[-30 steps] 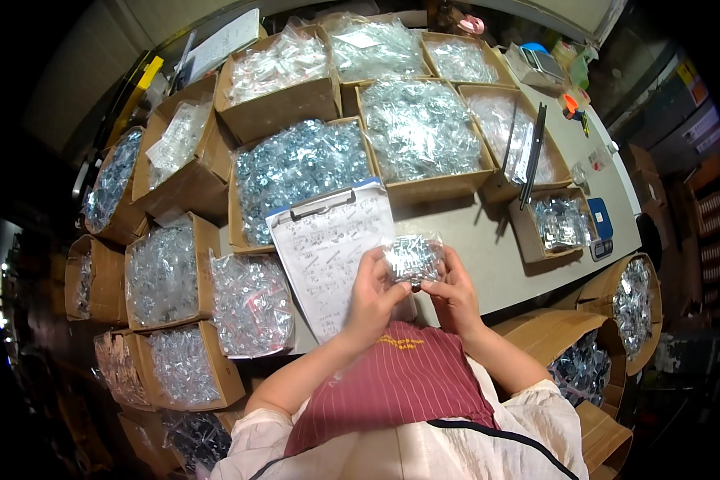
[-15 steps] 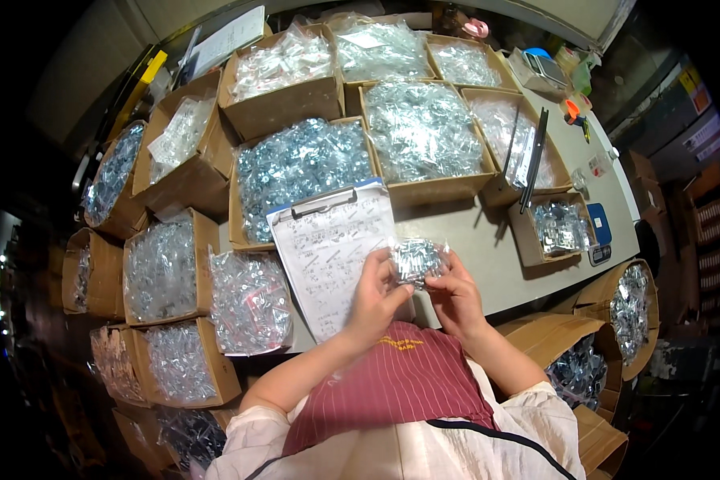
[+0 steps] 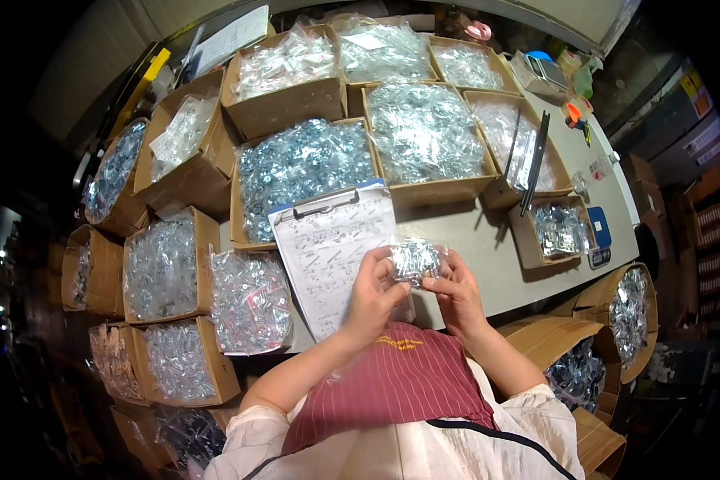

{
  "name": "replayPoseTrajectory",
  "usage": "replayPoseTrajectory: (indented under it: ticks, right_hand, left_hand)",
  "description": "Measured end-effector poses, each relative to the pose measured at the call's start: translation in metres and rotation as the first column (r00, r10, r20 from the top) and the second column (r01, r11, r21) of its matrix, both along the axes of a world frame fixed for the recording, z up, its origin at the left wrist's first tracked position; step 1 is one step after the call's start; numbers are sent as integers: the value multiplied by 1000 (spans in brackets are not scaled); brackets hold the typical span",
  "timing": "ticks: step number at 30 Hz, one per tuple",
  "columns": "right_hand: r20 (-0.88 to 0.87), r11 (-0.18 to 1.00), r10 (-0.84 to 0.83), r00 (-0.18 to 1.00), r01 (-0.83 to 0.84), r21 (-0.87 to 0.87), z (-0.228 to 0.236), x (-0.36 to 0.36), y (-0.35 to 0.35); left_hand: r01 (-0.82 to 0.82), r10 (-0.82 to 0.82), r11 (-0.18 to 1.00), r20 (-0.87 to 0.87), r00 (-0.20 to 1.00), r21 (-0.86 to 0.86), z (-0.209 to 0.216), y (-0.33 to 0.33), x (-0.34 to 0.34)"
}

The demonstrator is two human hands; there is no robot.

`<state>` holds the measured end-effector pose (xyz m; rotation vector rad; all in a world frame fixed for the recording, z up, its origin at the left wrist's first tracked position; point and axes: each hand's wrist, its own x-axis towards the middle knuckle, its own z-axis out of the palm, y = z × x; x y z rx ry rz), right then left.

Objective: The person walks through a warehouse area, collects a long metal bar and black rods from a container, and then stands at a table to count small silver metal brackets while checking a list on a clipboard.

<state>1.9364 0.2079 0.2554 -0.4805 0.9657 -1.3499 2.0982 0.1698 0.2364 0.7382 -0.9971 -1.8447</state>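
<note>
Between my two hands is a small clear plastic bag of shiny metal parts, held over the near edge of the table. My left hand grips its left side, thumb along the lower edge. On the other side my right hand pinches it, the thumb pressed on the bag's lower right. Just left of the bag, a clipboard with handwritten sheets leans on a cardboard box of bluish metal parts. What exact parts the bag contains is too small to tell.
Cardboard boxes of bagged hardware crowd the table's back and left. Black rods stick out of a box at right, near a smaller box and a blue scale. More open boxes stand low at right.
The bag has tilted slightly in my hands, and my fingers have shifted a little on it. Everything else stays where it was.
</note>
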Motion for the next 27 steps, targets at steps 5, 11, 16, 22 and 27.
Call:
replayPoseTrajectory:
  ticks: [5, 11, 16, 22, 27]
  right_hand:
    - [-61, 998, -12, 998, 9, -55, -6, -5, -2]
    - [-148, 995, -1, 989, -14, -102, -10, -6, -2]
    - [-186, 992, -6, 983, -17, -121, -10, -7, -1]
    - [-206, 988, 3, 979, -35, -153, -10, -11, 0]
    - [-218, 985, 7, 976, -44, -167, -10, -11, -1]
  left_hand:
    - [-2, 2, 1000, -4, 1000, 30, 1, -2, 2]
    - [12, -13, 999, 4, 1000, 34, -2, -2, 4]
    - [-14, 14, 997, -6, 1000, 72, 1, -1, 3]
    - [-8, 8, 998, -10, 1000, 63, -2, -1, 3]
    - [-9, 9, 998, -1, 1000, 65, 1, -1, 3]
